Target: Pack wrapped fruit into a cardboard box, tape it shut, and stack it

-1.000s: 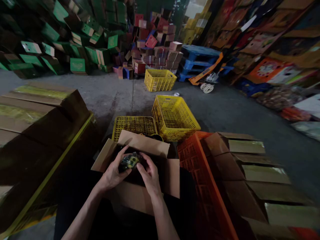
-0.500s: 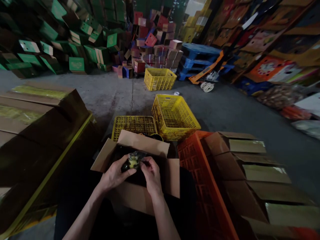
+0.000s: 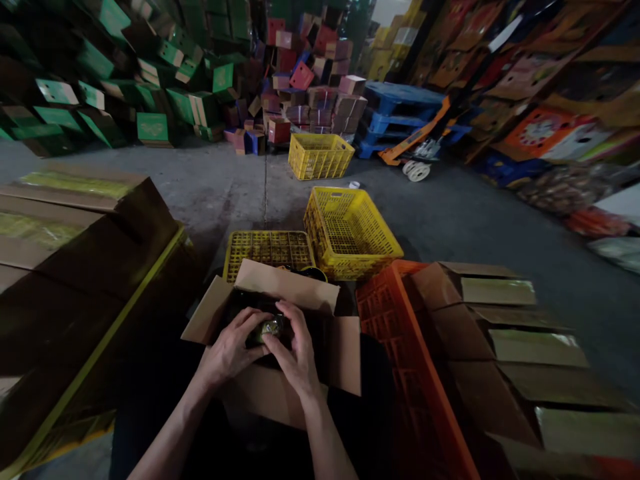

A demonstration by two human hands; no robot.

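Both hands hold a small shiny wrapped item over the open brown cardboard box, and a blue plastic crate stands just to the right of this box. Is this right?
Not quite: the plastic crate just right of the open brown cardboard box is orange, not blue, as the head view shows. The rest holds: the left hand and right hand hold the small shiny wrapped item over that box.
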